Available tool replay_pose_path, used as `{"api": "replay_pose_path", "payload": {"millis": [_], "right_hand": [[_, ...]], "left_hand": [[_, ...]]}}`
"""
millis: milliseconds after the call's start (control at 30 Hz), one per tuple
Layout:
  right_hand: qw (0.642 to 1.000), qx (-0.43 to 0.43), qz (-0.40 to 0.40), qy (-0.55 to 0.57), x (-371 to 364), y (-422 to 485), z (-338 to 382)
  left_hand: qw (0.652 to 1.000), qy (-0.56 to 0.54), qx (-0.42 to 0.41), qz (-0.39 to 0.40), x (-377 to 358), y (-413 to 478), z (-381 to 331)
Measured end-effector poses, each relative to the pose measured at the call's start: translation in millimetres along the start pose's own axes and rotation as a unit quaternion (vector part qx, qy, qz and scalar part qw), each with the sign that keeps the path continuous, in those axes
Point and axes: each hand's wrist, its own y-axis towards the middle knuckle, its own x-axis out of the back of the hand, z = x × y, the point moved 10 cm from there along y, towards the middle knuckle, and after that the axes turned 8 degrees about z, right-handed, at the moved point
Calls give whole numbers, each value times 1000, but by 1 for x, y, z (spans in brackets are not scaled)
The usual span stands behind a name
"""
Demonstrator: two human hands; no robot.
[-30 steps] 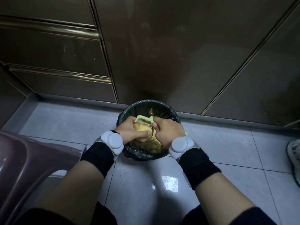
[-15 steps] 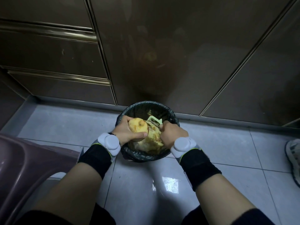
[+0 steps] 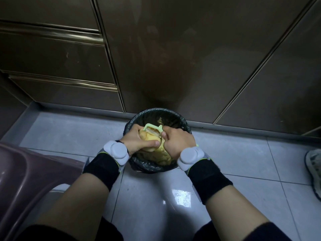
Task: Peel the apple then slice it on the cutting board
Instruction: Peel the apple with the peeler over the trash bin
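Over the bin, I'm gripping the apple in my left hand w/ fingers curled round it, right hand closed on the peeler. Keeping strokes shallow, turning apple so peel's dropping in.

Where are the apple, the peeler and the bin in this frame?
apple (image 3: 149,138), head view, on the peeled pale flesh by the left thumb.
peeler (image 3: 152,126), head view, on its light green head frame.
bin (image 3: 186,129), head view, on the right rim of the black liner.
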Motion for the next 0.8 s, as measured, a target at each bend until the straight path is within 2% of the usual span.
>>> {"api": "replay_pose_path", "payload": {"millis": [167,300,367,433,567,667,733,800], "right_hand": [[997,-47,31,47,-16,2,-6],[989,-109,73,67,-32,6,-26],[982,-138,118,56,-46,8,-44],[980,-147,127,53,-50,9,-54],[984,-139,104,51,-42,9,-55],[992,-98,36,77,-22,8,-47],[989,-53,-13,136,-5,6,-39],[982,1,-27,186,2,5,-26]], "left_hand": [[998,-52,38,14,-5,-4,16],[997,-69,30,25,-16,-10,4],[992,-121,21,41,-21,-10,-2],[982,-180,21,52,-25,-11,-6],[976,-211,9,45,-20,-9,-7],[961,-274,-2,38,-17,-7,-8],[968,-248,-6,34,-16,-7,-9],[982,-186,-5,21,-14,-6,-6]]}}
